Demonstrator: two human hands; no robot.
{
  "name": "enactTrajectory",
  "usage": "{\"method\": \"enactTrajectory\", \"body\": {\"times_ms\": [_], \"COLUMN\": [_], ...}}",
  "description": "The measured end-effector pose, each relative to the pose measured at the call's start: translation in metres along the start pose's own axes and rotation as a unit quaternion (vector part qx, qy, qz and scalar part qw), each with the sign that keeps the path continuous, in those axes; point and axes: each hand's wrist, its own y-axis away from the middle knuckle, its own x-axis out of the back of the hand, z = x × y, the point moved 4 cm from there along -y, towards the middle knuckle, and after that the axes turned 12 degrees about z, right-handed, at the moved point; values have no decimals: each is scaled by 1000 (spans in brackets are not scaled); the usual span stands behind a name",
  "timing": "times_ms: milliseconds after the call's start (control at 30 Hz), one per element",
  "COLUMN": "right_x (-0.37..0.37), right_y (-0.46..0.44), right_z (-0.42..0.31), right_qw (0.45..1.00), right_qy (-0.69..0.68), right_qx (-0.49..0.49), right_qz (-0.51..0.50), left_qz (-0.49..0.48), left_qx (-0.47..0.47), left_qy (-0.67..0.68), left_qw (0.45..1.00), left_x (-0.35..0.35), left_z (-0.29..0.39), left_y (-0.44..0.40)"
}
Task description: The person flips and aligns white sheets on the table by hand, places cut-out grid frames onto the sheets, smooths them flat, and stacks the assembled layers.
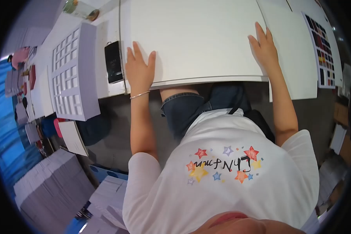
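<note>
My left hand point(140, 70), with a thin bracelet at its wrist, lies palm down with fingers spread at the left part of the white table point(199, 43). Nothing is in it. A dark phone point(113, 62) lies just left of it, beyond a seam in the tabletop. My right hand point(264, 48) rests near the table's right seam, fingers apart and holding nothing.
At the left stands a white tray with square compartments point(66, 72), with a glass jar point(81, 10) behind it. A colour swatch card point(320, 50) lies at the right. Stacks of white sheets point(54, 191) are at the lower left. Another person point(20, 57) bends over far left.
</note>
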Motion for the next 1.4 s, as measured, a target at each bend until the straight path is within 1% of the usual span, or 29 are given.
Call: {"method": "enactTrajectory", "body": {"times_ms": [33,100,133,167,233,267,300,367,400,467,533,600,633,700,733,767,833,900,967,1033,1067,1100,1167,1233,1267,1300,1333,1367,1400], "right_x": [-2,-11,-3,7,13,15,19,26,19,-8,-43,-80,-97,-137,-155,-169,-180,-171,-144,-92,-60,-28,28,61,65,68,59,57,65], "right_y": [-1,-1,-1,7,14,11,-5,-34,-59,-119,-171,-211,-226,-246,-254,-260,-269,-279,-296,-305,-300,-288,-233,-153,-112,-70,-34,-5,20], "right_z": [4,26,19,10,7,4,-4,-19,-24,-44,-78,-110,-123,-140,-143,-145,-146,-147,-142,-144,-143,-144,-146,-142,-136,-140,-129,-126,-132], "right_qw": [1000,996,994,991,991,991,992,992,990,992,997,995,995,983,977,978,974,979,994,999,999,996,996,993,992,993,987,987,978], "right_qy": [-2,-73,-98,-122,-106,-55,-54,100,49,-13,-12,15,17,96,132,131,179,170,94,18,-21,-61,-51,-83,-89,-89,-71,-63,-80], "right_qx": [13,53,50,43,24,16,22,67,125,124,76,10,20,-38,-57,-46,-24,-19,-23,37,48,60,54,71,85,44,140,47,22], "right_qz": [11,27,10,-12,-79,-119,-108,-32,31,6,-32,-95,-93,-153,-155,-159,-133,-110,-59,13,-3,-19,-44,-33,-14,-65,-43,-143,-189], "left_qz": [9,15,-13,-14,-41,-59,-48,-2,10,35,57,37,43,38,26,34,35,34,21,36,51,48,61,84,90,101,109,118,119], "left_qx": [4,-9,1,18,53,71,72,72,75,73,76,103,104,123,133,132,138,136,127,121,117,146,163,208,206,235,260,250,242], "left_qy": [-5,25,26,62,112,127,120,152,148,147,149,125,111,109,106,117,124,133,153,154,154,199,228,289,287,357,424,508,504], "left_qw": [1000,1000,1000,998,991,988,989,986,986,986,984,986,987,986,985,984,982,981,980,980,980,968,958,930,931,898,860,816,821], "left_x": [5,1,4,6,14,21,22,21,22,21,21,22,20,22,22,22,24,26,28,30,34,37,41,45,50,53,54,31,26], "left_z": [1,-5,-9,-13,-12,-8,-8,-7,-6,-6,-6,-5,-7,-6,-5,-6,-6,-8,-8,-12,-15,-17,-23,-25,-24,-25,-28,-44,-53], "left_y": [-7,6,8,10,18,21,25,30,31,32,31,30,32,30,30,30,28,27,29,34,37,39,45,51,53,56,59,72,78]}}
